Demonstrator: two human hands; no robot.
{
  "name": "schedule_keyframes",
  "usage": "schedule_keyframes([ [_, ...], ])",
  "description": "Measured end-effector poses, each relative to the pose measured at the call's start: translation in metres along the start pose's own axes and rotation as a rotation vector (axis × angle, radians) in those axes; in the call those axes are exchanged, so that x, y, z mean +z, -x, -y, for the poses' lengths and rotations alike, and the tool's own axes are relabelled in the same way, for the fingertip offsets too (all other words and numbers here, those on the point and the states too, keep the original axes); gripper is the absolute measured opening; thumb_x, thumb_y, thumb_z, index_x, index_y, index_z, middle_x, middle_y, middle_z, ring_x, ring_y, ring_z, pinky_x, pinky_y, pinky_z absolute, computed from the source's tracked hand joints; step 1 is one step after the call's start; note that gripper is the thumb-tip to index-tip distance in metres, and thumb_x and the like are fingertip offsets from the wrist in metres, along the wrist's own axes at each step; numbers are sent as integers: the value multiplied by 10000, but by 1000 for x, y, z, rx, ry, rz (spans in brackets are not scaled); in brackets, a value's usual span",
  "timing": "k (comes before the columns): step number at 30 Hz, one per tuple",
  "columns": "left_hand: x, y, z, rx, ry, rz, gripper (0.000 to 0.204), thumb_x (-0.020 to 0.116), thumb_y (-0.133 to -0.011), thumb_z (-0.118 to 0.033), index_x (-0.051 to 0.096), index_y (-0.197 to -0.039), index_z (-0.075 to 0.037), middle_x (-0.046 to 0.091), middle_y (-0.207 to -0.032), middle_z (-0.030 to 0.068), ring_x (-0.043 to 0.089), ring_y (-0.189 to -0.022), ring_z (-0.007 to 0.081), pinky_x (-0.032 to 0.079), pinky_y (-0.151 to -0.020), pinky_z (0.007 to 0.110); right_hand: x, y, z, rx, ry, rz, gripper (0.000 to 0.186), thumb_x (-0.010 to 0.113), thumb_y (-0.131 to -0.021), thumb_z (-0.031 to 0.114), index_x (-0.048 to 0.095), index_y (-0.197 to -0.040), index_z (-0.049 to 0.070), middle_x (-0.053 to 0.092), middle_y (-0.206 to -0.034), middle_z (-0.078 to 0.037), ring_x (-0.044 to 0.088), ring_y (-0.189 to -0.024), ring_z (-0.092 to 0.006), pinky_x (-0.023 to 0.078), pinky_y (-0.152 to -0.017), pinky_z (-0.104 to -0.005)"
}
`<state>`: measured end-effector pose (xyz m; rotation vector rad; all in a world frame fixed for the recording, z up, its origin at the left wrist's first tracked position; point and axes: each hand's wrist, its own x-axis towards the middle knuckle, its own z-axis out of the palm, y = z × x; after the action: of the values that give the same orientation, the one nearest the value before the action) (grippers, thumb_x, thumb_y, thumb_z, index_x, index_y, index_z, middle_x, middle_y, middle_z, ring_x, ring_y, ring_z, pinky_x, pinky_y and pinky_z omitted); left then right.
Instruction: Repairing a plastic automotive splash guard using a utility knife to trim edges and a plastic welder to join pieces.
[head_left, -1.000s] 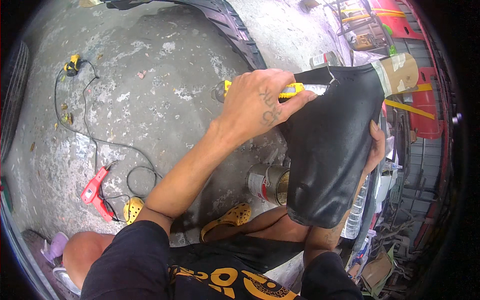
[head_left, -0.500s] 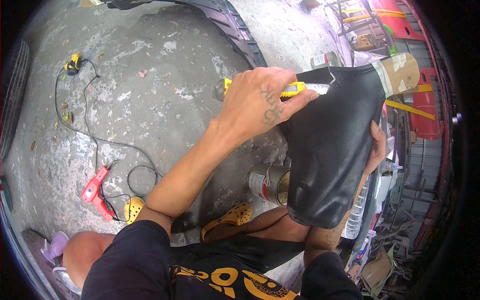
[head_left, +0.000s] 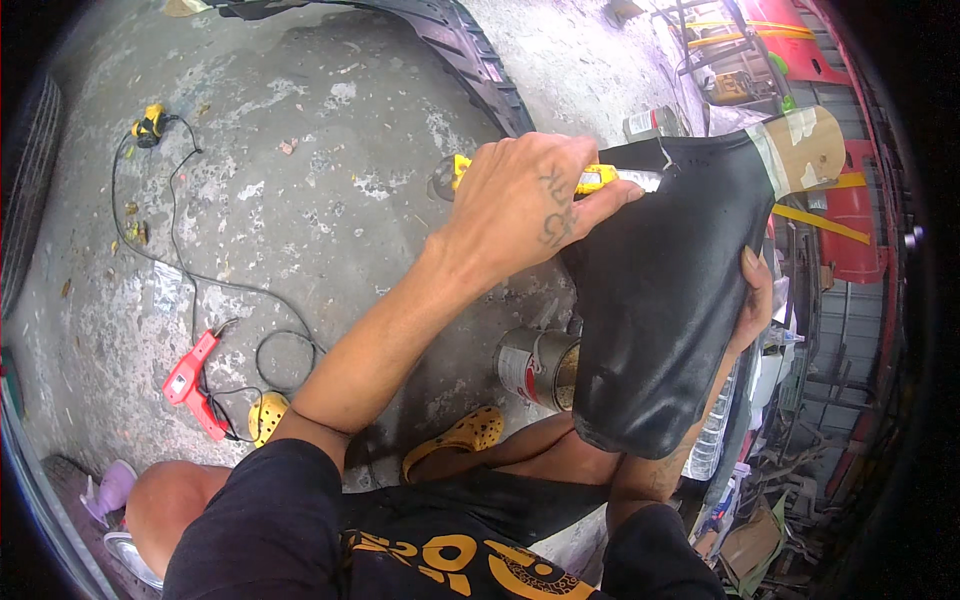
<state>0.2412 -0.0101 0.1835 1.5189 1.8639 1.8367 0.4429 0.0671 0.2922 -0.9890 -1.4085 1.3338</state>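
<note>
A yellow utility knife [head_left: 597,176] is gripped in my left hand [head_left: 525,205], its silver blade held against the upper part of a curved black molded panel [head_left: 655,300], by a jagged cut or crack. Along the panel's right edge, my right hand [head_left: 756,300] grips it, the fingers partly hidden behind it. A tan piece with pale tape [head_left: 815,150] sticks out from the panel's upper right end.
On the concrete floor [head_left: 300,180] lie a red hot tool [head_left: 188,375], a yellow plug [head_left: 148,128] and looping cables. Metal cans [head_left: 525,365] stand below and behind the panel. A black car part [head_left: 460,55] lies beyond; red panels and clutter [head_left: 855,230] line the right.
My left hand and the knife have shifted very slightly to the right. My right hand still holds the panel in about the same position.
</note>
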Motion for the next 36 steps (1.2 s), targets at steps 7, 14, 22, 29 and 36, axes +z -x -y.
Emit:
schedule_keyframes([
  [7, 6, -1, 2, 26, -22, -23, 493, 694, -866, -517, 649, -828, -28, 655, -716, 161, 644, -648, 366, 481, -582, 440, 6, 5, 5, 7, -19, -22, 378, 571, -847, 193, 605, -1128, -56, 674, -1033, -167, 667, -879, -223, 518, -840, -312],
  [14, 33, 11, 24, 10, -86, -141, 448, 701, -885, -477, 637, -848, -35, 668, -744, 126, 659, -639, 322, 491, -555, 411, 17, 7, -12, -55, 249, 88, 319, 615, -842, 173, 669, -1054, -59, 697, -961, -109, 652, -848, -171, 485, -778, -269],
  [22, 39, 7, 39, 83, -85, -240, 420, 728, -868, -458, 630, -850, -50, 645, -735, 97, 644, -600, 288, 480, -526, 386, 10, 1, -17, -56, 266, 103, 314, 612, -840, 167, 667, -1052, -60, 701, -967, -114, 656, -811, -167, 491, -753, -267],
  [29, 41, 11, 43, 108, -98, -239, 391, 758, -841, -440, 635, -848, -69, 640, -730, 78, 635, -589, 274, 475, -519, 369, 19, 3, -20, -4, 192, 87, 357, 619, -830, 175, 642, -1083, -76, 695, -944, -128, 663, -787, -178, 507, -729, -275],
  [36, 20, -12, 62, 233, -95, -39, 443, 721, -861, -491, 649, -863, -54, 659, -767, 101, 592, -577, 312, 477, -561, 399, 6, -2, -22, -23, 201, 80, 360, 617, -833, 186, 642, -1091, -63, 690, -976, -127, 660, -839, -192, 499, -774, -283],
])
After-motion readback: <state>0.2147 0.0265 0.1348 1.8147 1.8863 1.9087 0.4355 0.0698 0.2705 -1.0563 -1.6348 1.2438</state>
